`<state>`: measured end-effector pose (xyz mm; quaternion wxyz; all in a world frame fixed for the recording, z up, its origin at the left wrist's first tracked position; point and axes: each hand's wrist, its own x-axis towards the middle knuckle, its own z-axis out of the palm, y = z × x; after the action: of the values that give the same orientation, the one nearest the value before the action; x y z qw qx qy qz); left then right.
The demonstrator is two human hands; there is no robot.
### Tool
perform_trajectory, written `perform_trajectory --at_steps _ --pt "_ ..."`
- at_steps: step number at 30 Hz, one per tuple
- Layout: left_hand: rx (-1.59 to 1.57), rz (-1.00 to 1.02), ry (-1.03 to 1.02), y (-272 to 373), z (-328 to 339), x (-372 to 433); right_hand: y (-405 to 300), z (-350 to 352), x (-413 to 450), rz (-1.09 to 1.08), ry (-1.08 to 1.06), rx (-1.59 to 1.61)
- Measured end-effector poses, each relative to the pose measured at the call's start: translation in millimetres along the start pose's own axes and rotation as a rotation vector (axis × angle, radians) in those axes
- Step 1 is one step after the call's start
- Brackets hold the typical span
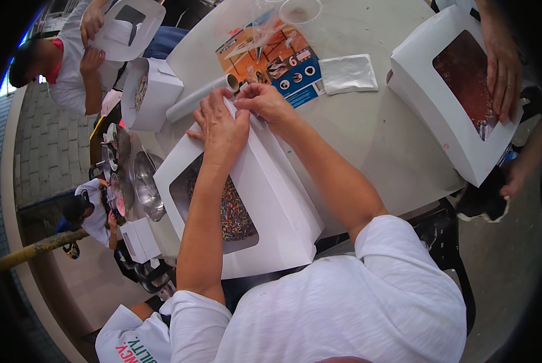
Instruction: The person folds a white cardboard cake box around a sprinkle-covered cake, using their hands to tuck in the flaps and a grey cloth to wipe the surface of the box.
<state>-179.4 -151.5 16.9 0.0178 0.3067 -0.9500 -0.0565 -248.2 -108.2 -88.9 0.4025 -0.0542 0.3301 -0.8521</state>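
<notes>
Before me lies a white cardboard cake box (271, 195), tilted in view. Through the clear window (239, 213) in its lid, a dark cake covered in coloured sprinkles shows. My left hand (223, 120) grips the far end of the lid, its fingers spread over the corner and its thumb along the edge. Beside it, my right hand (268, 104) pinches at the same far edge with thumb and forefinger. Whether a small piece of something is also between those fingertips is too small to tell. My left forearm crosses over the window and hides part of the cake.
A cardboard-cored roll of clear film (203, 97) lies past the box. Beyond my hands are a printed leaflet (271, 59), a silver packet (348, 74) and a clear plastic tub (300, 10). Co-workers handle other cake boxes (461, 90) right and far left; metal bowls (147, 186) stand left.
</notes>
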Motion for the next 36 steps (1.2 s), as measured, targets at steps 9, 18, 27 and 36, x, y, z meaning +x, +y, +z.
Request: perform_trajectory --at_steps 9,18,27,36 --pt "0.005 -0.005 -0.021 -0.8 0.5 1.2 -15.1 -10.4 12.3 -0.058 -0.246 -0.293" --pt "-0.026 -0.025 -0.015 -3.6 0.6 0.8 -10.2 -10.5 11.1 -0.054 -0.198 -0.213" --pt "-0.038 -0.016 0.004 -3.9 3.2 1.2 -5.9 -13.2 13.9 -0.031 -0.233 -0.134" --pt "-0.047 -0.033 -0.012 -5.4 4.7 3.2 -8.0 -10.0 14.2 -0.147 -0.211 -0.296"
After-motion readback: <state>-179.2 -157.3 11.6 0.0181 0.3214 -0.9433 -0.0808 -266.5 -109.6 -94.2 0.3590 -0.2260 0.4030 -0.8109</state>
